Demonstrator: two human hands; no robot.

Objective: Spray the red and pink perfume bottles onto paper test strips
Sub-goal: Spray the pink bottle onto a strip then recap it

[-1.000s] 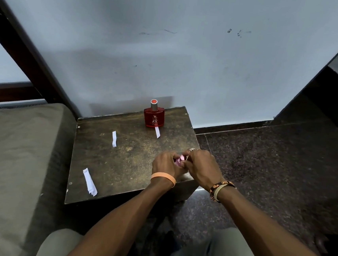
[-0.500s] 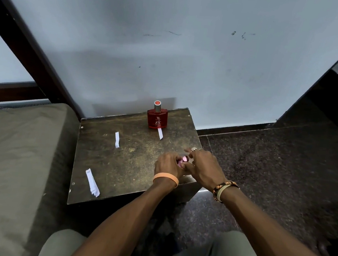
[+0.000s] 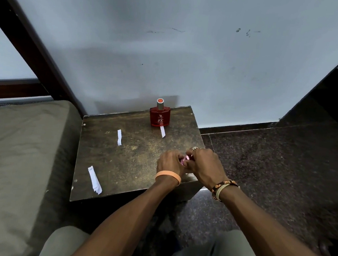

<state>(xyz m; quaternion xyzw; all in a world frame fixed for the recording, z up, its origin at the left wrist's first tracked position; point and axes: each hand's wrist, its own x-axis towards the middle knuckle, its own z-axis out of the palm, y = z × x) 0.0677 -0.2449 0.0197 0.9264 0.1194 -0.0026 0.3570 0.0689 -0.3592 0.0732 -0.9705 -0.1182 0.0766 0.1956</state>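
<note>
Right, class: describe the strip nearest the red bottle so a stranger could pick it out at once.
Start at the table against the wall, then find the red bottle at its far edge. The strip lies right in front of the bottle; the middle strip and the stack lie farther left.

We see the red perfume bottle (image 3: pixel 159 116) standing upright at the far edge of the table (image 3: pixel 131 169). It is flat, of red glass, with a silver neck and a round red top, and its label faces us. One short white paper strip (image 3: pixel 162 131) lies just in front of its base. A second strip (image 3: pixel 119 137) lies further left, well apart. A longer strip (image 3: pixel 94 180), maybe several stacked, lies near the front left corner. The pink perfume bottle (image 3: pixel 185 159) is mostly hidden: the left hand (image 3: pixel 170 162) and right hand (image 3: pixel 205 165) both grip it, and only a small pink part shows.
</note>
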